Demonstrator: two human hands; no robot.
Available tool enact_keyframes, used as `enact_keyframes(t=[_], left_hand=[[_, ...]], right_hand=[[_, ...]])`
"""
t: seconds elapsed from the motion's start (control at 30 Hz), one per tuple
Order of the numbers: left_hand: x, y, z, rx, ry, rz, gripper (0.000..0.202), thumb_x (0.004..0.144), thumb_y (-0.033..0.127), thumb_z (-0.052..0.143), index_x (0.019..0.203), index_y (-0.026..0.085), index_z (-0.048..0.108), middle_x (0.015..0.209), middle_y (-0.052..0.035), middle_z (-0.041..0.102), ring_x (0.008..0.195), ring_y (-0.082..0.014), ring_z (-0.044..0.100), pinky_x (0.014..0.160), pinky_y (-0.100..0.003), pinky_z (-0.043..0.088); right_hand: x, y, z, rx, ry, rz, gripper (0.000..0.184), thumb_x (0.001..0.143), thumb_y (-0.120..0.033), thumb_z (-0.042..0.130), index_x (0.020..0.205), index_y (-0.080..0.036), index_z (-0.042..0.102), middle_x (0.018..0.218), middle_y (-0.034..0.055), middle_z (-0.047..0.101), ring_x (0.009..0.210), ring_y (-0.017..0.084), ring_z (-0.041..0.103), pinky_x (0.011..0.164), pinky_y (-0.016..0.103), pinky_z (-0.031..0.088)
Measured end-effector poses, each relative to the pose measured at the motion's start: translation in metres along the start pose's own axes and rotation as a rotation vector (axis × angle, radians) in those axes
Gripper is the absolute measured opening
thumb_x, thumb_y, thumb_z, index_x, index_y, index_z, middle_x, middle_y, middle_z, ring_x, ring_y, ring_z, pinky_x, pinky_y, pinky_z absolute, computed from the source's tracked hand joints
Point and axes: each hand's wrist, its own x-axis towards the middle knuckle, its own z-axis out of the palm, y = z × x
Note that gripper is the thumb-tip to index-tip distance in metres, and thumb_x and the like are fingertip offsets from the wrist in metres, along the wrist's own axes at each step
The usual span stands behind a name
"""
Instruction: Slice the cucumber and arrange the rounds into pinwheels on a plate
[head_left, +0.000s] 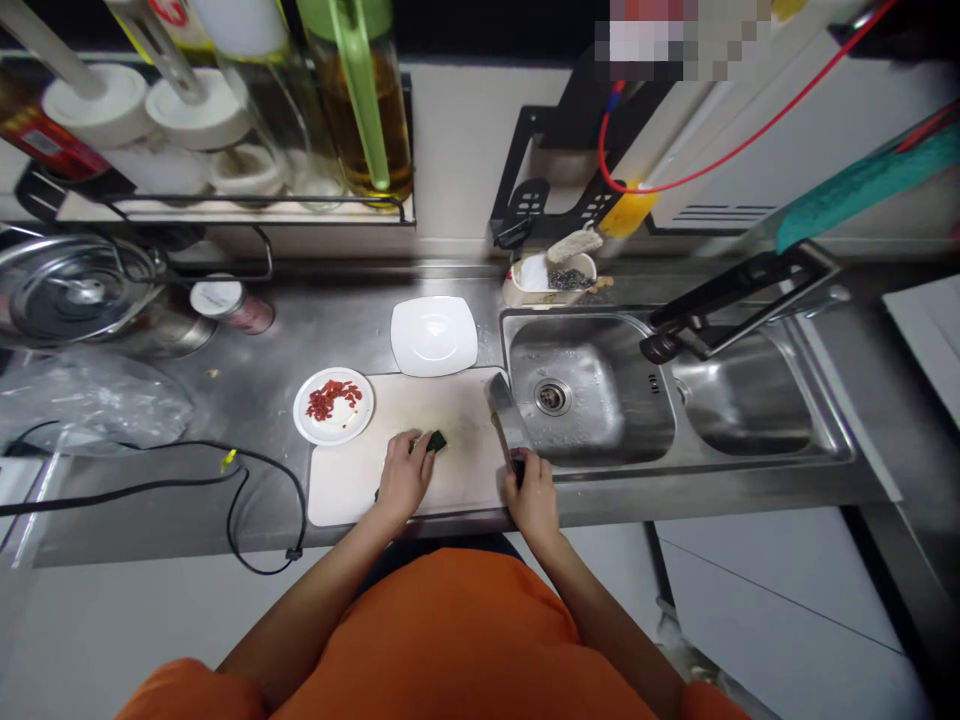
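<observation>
My left hand (403, 475) rests on the white cutting board (352, 480), fingers curled on a small dark green vegetable piece (436, 441). At the board's right edge, my right hand (531, 492) is closed round the handle of a cleaver (507, 412), whose broad blade points away from me and lies beside the sink. A small round white plate (307, 425) holding chopped red pieces (334, 397) touches the board's far left corner. An empty square white plate (433, 335) sits just behind the board.
A double steel sink (600, 440) with a black tap (720, 300) lies right of the board. A black cable (187, 485) and a plastic bag (90, 400) lie at left. A pot lid (75, 290), a can (229, 303) and a shelf of bottles (360, 120) stand behind.
</observation>
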Motion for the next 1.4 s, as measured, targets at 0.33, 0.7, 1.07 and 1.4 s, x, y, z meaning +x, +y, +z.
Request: enact_keyframes(t=[0.33, 0.7, 1.07, 1.4], left_hand=[[0.006, -0.001, 0.003, -0.006, -0.068, 0.054, 0.031, 0.088, 0.027, 0.047, 0.117, 0.02, 0.052, 0.112, -0.0104, 0.057, 0.107, -0.0242, 0.052, 0.091, -0.042, 0.047], [0.005, 0.006, 0.003, 0.013, 0.021, -0.069, 0.029, 0.088, 0.025, 0.046, 0.115, 0.019, 0.052, 0.103, -0.0093, 0.06, 0.099, -0.0235, 0.054, 0.089, -0.042, 0.046], [0.007, 0.009, 0.004, 0.028, 0.055, -0.052, 0.027, 0.087, 0.023, 0.046, 0.113, 0.018, 0.055, 0.105, -0.0094, 0.062, 0.1, -0.0209, 0.055, 0.09, -0.04, 0.047], [0.004, 0.004, 0.008, 0.043, 0.078, 0.084, 0.03, 0.088, 0.019, 0.047, 0.117, 0.016, 0.053, 0.112, -0.0115, 0.061, 0.108, -0.0207, 0.055, 0.095, -0.041, 0.045]], right_hand=[[0.015, -0.03, -0.026, 0.094, -0.444, -0.17, 0.03, 0.083, -0.019, 0.043, 0.111, -0.016, 0.054, 0.098, 0.0094, 0.064, 0.091, 0.019, 0.06, 0.082, 0.03, 0.044], [0.04, -0.039, -0.019, -0.086, -0.592, -0.301, 0.029, 0.087, -0.02, 0.041, 0.114, -0.017, 0.053, 0.094, 0.0091, 0.062, 0.087, 0.02, 0.059, 0.076, 0.029, 0.041], [0.055, -0.068, -0.018, -0.282, -0.769, -0.253, 0.032, 0.089, -0.008, 0.027, 0.112, -0.015, 0.047, 0.106, 0.0145, 0.057, 0.088, 0.02, 0.061, 0.07, 0.03, 0.045], [0.065, -0.072, -0.026, -0.237, -0.813, -0.263, 0.041, 0.091, -0.009, 0.022, 0.127, -0.018, 0.04, 0.098, 0.0107, 0.064, 0.088, 0.02, 0.062, 0.072, 0.03, 0.045]])
